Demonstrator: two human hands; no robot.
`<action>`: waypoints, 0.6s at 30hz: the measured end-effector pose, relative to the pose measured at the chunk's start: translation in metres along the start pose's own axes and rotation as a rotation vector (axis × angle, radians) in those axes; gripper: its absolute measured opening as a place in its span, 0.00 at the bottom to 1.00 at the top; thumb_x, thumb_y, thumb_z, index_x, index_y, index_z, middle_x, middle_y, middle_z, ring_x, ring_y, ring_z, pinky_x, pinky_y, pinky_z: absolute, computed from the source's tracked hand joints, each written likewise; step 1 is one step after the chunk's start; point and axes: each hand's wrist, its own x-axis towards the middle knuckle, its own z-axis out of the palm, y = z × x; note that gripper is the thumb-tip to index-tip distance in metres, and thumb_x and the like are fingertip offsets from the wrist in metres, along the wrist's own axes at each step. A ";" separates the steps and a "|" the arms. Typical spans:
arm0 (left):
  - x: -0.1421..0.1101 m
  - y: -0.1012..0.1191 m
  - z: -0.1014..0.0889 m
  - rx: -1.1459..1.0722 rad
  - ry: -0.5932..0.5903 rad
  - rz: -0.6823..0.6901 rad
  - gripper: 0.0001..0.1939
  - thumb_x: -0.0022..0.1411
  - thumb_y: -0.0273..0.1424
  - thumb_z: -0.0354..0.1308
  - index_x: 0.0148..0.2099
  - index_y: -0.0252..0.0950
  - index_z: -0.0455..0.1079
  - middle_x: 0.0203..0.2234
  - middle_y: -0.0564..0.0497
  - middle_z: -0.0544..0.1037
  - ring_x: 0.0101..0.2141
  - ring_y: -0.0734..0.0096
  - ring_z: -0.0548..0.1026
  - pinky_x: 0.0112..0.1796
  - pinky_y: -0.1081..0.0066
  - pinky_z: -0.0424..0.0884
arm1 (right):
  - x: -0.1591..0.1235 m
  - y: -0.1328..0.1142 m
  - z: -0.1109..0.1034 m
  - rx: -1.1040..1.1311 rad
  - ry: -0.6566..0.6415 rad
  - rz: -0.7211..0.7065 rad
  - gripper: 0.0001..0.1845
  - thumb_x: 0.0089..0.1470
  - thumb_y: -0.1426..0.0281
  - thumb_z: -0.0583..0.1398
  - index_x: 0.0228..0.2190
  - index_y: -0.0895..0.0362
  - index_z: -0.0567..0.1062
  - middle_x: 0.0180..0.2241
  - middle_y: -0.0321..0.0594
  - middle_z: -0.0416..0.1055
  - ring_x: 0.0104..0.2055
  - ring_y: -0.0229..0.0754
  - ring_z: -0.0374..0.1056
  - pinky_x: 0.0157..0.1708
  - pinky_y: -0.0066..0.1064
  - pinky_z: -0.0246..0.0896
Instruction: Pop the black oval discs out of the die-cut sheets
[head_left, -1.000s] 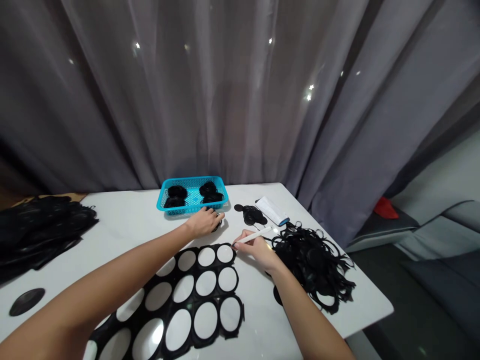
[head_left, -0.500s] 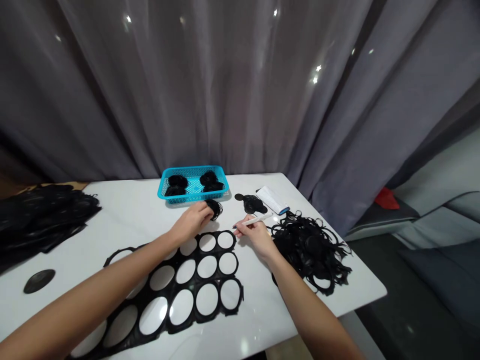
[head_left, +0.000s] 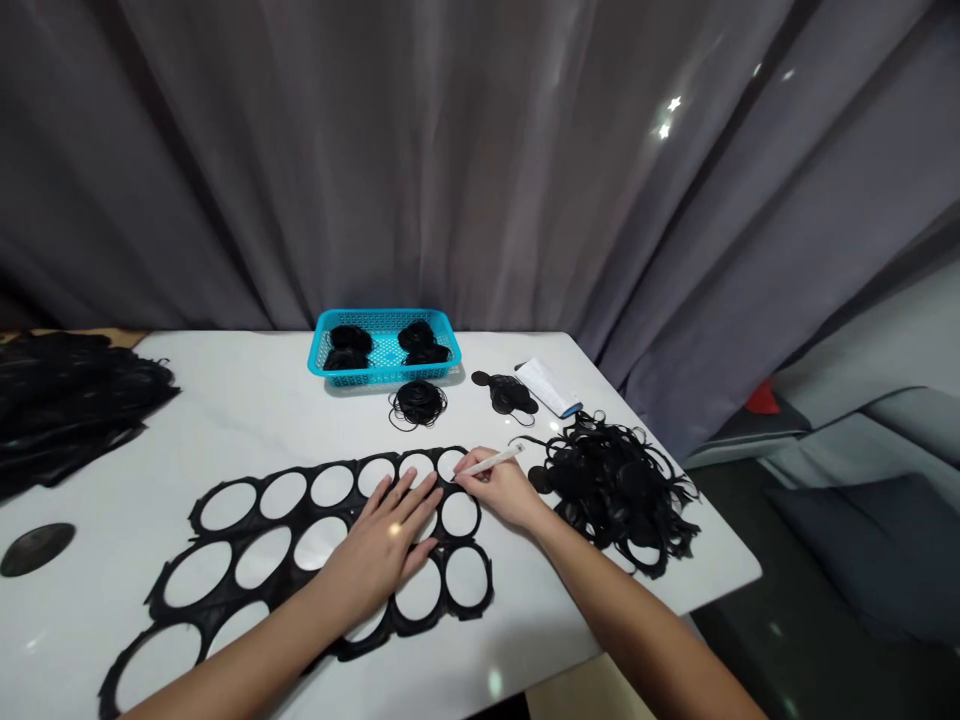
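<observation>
The perforated black sheet (head_left: 349, 515) lies flat on the tabletop (head_left: 255, 410) and extends beneath the left hand (head_left: 386, 545), whose fingers are spread, grasping nothing. At its upper-right corner, the right hand's (head_left: 501, 488) fingers grip a white pen-shaped tool (head_left: 495, 459) beside the end hole.

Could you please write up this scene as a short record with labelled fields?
Left hand: spread, resting on the black sheet
Right hand: gripping a white pen-like tool, at the sheet's far right corner
Sheet: black, with rows of round holes
Basket: blue, holding black bundles
In front of basket: a loose black coil
Right side: tangled black scraps
Left side: black heap, black disc
Backdrop: grey curtain
</observation>
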 end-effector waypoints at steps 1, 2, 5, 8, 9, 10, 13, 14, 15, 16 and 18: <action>0.000 0.000 0.000 0.001 0.005 0.000 0.28 0.72 0.35 0.53 0.71 0.40 0.54 0.67 0.46 0.63 0.66 0.51 0.58 0.63 0.48 0.56 | 0.000 0.000 0.000 -0.002 -0.004 -0.004 0.03 0.53 0.70 0.62 0.28 0.56 0.75 0.34 0.38 0.76 0.34 0.40 0.68 0.37 0.32 0.61; 0.000 0.001 0.000 0.004 0.007 0.000 0.28 0.72 0.35 0.52 0.71 0.40 0.54 0.67 0.47 0.63 0.66 0.50 0.58 0.62 0.47 0.57 | 0.000 0.000 0.000 -0.003 -0.007 -0.010 0.03 0.53 0.70 0.62 0.27 0.56 0.75 0.34 0.38 0.76 0.34 0.40 0.68 0.37 0.31 0.61; 0.000 0.002 0.001 0.019 0.000 0.001 0.28 0.72 0.35 0.52 0.71 0.39 0.55 0.67 0.47 0.62 0.66 0.49 0.58 0.62 0.47 0.57 | 0.000 0.001 0.001 -0.019 -0.011 -0.028 0.04 0.53 0.71 0.62 0.27 0.56 0.75 0.33 0.37 0.75 0.34 0.39 0.67 0.37 0.31 0.60; -0.001 0.002 0.001 0.030 -0.010 0.004 0.28 0.72 0.35 0.52 0.71 0.37 0.55 0.67 0.46 0.62 0.67 0.48 0.57 0.62 0.46 0.57 | 0.001 0.003 0.002 -0.042 -0.011 -0.037 0.05 0.54 0.71 0.62 0.26 0.55 0.75 0.33 0.36 0.74 0.33 0.39 0.67 0.36 0.31 0.60; 0.000 0.002 0.001 0.028 -0.011 0.004 0.28 0.72 0.35 0.52 0.71 0.37 0.55 0.67 0.46 0.62 0.67 0.48 0.57 0.62 0.46 0.57 | 0.001 0.003 0.002 -0.048 -0.013 -0.041 0.05 0.54 0.72 0.62 0.26 0.55 0.74 0.33 0.36 0.74 0.34 0.39 0.67 0.36 0.31 0.60; 0.000 0.002 0.001 0.024 -0.008 0.003 0.28 0.72 0.35 0.52 0.71 0.37 0.55 0.67 0.46 0.62 0.67 0.49 0.57 0.62 0.46 0.56 | 0.002 0.003 0.001 -0.055 -0.014 -0.047 0.05 0.54 0.72 0.62 0.26 0.55 0.74 0.33 0.37 0.74 0.34 0.39 0.67 0.36 0.31 0.60; 0.000 0.003 0.002 0.027 0.002 0.000 0.28 0.72 0.34 0.52 0.71 0.38 0.55 0.67 0.47 0.61 0.67 0.49 0.56 0.63 0.47 0.54 | 0.000 0.001 0.000 -0.116 -0.014 -0.105 0.07 0.56 0.73 0.61 0.26 0.55 0.72 0.33 0.37 0.73 0.35 0.39 0.68 0.37 0.30 0.60; 0.000 0.004 0.002 0.034 0.001 0.003 0.28 0.72 0.34 0.52 0.71 0.38 0.55 0.67 0.47 0.61 0.67 0.49 0.55 0.63 0.46 0.53 | -0.002 -0.001 0.000 -0.154 -0.018 -0.141 0.07 0.56 0.74 0.60 0.26 0.55 0.72 0.34 0.37 0.73 0.35 0.39 0.68 0.37 0.30 0.61; 0.000 0.005 0.003 0.042 -0.003 0.010 0.27 0.72 0.34 0.52 0.70 0.38 0.56 0.67 0.47 0.62 0.67 0.49 0.56 0.64 0.46 0.51 | -0.005 -0.002 0.002 -0.200 -0.028 -0.183 0.07 0.57 0.74 0.60 0.27 0.55 0.71 0.34 0.38 0.73 0.35 0.39 0.68 0.37 0.30 0.61; -0.001 0.005 0.004 0.046 -0.008 0.018 0.27 0.71 0.33 0.53 0.70 0.38 0.57 0.67 0.47 0.63 0.67 0.49 0.56 0.64 0.47 0.51 | -0.007 -0.004 0.003 -0.257 -0.044 -0.230 0.07 0.58 0.75 0.59 0.28 0.55 0.71 0.35 0.39 0.73 0.36 0.40 0.68 0.37 0.30 0.61; -0.001 0.006 0.005 0.036 -0.010 0.025 0.25 0.71 0.32 0.53 0.68 0.37 0.60 0.65 0.46 0.65 0.66 0.52 0.59 0.64 0.49 0.52 | -0.011 -0.008 0.007 -0.409 -0.113 -0.327 0.05 0.58 0.77 0.59 0.32 0.54 0.71 0.37 0.41 0.73 0.39 0.43 0.67 0.40 0.32 0.60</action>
